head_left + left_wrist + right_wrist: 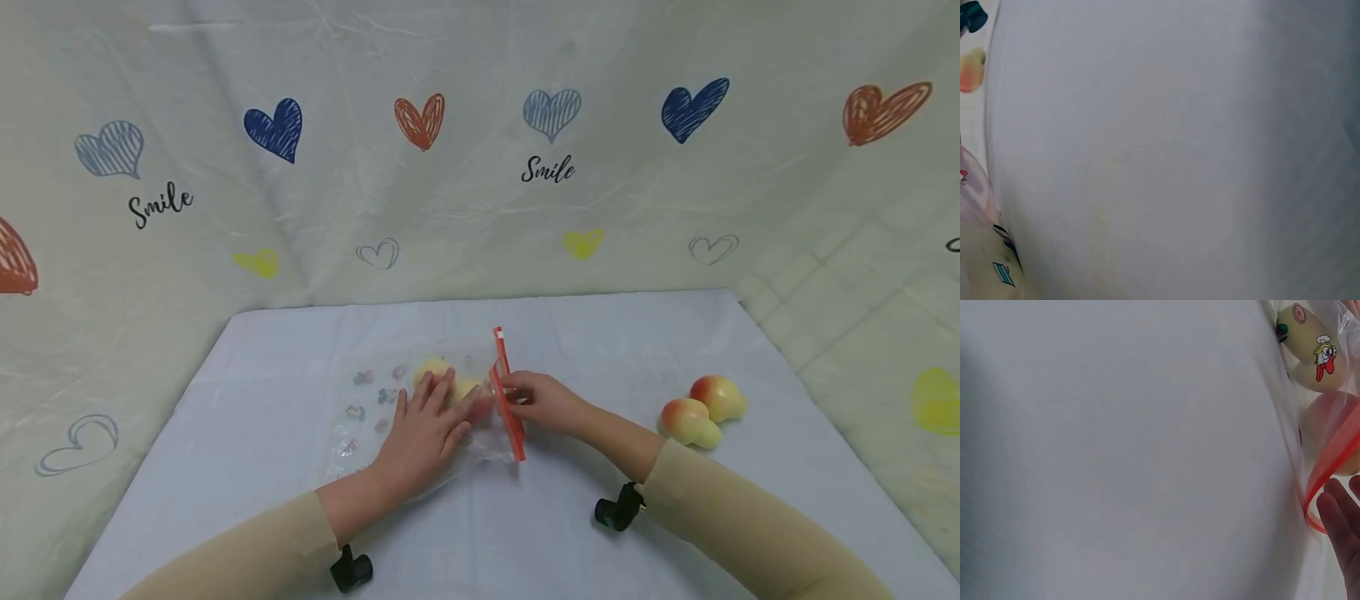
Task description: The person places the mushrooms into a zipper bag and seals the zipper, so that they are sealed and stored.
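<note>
A clear zip bag [375, 425] printed with small cartoon figures lies on the white-covered table, its red zip strip [513, 425] toward the right. Inside are several yellow-and-red toy fruits, pear-like in shape; one yellow fruit [431, 367] shows beyond my left fingers, and a reddish fruit [1330, 428] sits close to the bag's mouth. My left hand [427, 425] rests on the bag over the fruits, fingers spread. At the mouth is my right hand [543, 400], its fingertips [1330, 503] right at the bowed red strip, with no fruit visible between them.
Two more yellow-and-red fruits, a nearer one [686, 421] and a farther one [718, 397], lie together on the right side of the table [277, 367], beyond my right forearm. A curtain [480, 200] printed with hearts hangs behind the table's far edge.
</note>
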Demonstrator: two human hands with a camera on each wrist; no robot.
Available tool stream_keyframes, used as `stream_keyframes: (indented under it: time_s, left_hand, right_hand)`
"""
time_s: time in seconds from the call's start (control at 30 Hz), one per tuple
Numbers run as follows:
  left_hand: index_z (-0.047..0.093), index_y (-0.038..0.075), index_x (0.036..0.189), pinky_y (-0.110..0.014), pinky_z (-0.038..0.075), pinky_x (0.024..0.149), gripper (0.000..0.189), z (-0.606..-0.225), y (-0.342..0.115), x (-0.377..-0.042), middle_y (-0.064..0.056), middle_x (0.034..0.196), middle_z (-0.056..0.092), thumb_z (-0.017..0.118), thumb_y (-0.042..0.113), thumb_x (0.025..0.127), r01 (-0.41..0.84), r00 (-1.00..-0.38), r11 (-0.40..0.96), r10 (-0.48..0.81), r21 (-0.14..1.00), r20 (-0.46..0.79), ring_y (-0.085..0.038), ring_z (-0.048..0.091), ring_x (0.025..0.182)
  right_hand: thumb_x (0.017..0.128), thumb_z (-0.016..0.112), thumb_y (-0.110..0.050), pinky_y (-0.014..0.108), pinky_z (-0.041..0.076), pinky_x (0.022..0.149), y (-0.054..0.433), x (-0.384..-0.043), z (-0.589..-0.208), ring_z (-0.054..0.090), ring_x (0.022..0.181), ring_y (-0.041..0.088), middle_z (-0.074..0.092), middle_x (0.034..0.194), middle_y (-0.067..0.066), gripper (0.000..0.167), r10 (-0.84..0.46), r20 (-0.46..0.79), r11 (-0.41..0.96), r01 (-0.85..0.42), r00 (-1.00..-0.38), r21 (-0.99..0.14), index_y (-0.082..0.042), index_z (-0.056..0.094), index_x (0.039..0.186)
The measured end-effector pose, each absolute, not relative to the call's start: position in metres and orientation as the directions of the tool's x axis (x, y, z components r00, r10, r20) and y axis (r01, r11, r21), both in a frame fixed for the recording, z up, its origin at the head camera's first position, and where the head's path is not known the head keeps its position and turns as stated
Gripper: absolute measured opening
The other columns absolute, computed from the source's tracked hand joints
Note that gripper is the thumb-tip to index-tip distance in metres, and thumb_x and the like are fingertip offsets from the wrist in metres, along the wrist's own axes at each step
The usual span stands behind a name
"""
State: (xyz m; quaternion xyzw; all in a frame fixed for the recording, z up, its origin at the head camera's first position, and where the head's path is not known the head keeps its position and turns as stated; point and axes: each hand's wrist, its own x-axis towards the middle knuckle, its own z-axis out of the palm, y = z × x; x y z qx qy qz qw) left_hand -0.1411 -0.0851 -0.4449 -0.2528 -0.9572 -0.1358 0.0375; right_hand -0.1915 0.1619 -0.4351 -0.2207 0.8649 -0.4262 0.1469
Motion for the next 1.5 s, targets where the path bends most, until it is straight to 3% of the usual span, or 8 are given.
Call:
stream_keyframes:
  time_s: [0.23, 0.7, 0.93, 1.33, 1.5]
  left_hand:
    - [0.032, 0.040, 0.155, -0.070, 0.018, 0.110, 0.052, -0.445, -0.086, -0.141, -0.007, 0.163, 0.023, 0.042, 0.046, 0.104, 0.492, -0.870, 0.836, 0.469, 0.242, 0.150, -0.036, 0.013, 0.150]
    - [0.030, 0.041, 0.155, -0.069, 0.015, 0.112, 0.053, -0.446, -0.087, -0.142, -0.004, 0.165, 0.020, 0.043, 0.046, 0.104, 0.470, -0.883, 0.835, 0.453, 0.286, 0.127, -0.031, 0.008, 0.152]
    - [0.031, 0.040, 0.155, -0.069, 0.014, 0.112, 0.053, -0.446, -0.088, -0.142, -0.004, 0.165, 0.020, 0.044, 0.045, 0.104, 0.477, -0.879, 0.826, 0.458, 0.300, 0.134, -0.032, 0.008, 0.152]
    - [0.031, 0.040, 0.155, -0.068, 0.013, 0.113, 0.054, -0.447, -0.087, -0.142, -0.003, 0.165, 0.020, 0.047, 0.043, 0.103, 0.467, -0.883, 0.825, 0.452, 0.318, 0.125, -0.030, 0.006, 0.152]
    - [0.031, 0.040, 0.155, -0.067, 0.013, 0.113, 0.054, -0.447, -0.087, -0.142, -0.003, 0.165, 0.019, 0.046, 0.044, 0.103, 0.469, -0.882, 0.826, 0.454, 0.312, 0.122, -0.031, 0.006, 0.152]
  right_hand:
    - [0.091, 0.073, -0.014, 0.035, 0.056, 0.086, 0.171, -0.192, -0.435, 0.065, 0.108, 0.024, 0.063, 0.125, 0.007, 0.040, -0.479, -0.046, 0.559, -0.264, -0.876, -0.786, -0.013, 0.064, 0.130]
    - [0.089, 0.077, -0.023, 0.040, 0.054, 0.090, 0.211, -0.195, -0.409, 0.064, 0.108, 0.025, 0.062, 0.130, 0.013, 0.046, -0.434, 0.037, 0.594, -0.317, -0.900, -0.739, -0.009, 0.064, 0.131]
    - [0.087, 0.077, -0.027, 0.040, 0.053, 0.091, 0.244, -0.192, -0.392, 0.062, 0.110, 0.025, 0.062, 0.131, 0.011, 0.050, -0.402, 0.015, 0.664, -0.303, -0.916, -0.683, -0.012, 0.063, 0.133]
    - [0.086, 0.077, -0.041, 0.029, 0.052, 0.083, 0.316, -0.167, -0.374, 0.058, 0.110, 0.028, 0.063, 0.127, 0.007, 0.056, -0.336, -0.055, 0.786, -0.247, -0.940, -0.567, -0.012, 0.064, 0.131]
    - [0.084, 0.077, -0.044, 0.029, 0.052, 0.075, 0.337, -0.156, -0.369, 0.060, 0.101, 0.023, 0.062, 0.126, 0.009, 0.057, -0.297, -0.125, 0.829, -0.191, -0.946, -0.526, -0.014, 0.064, 0.131]
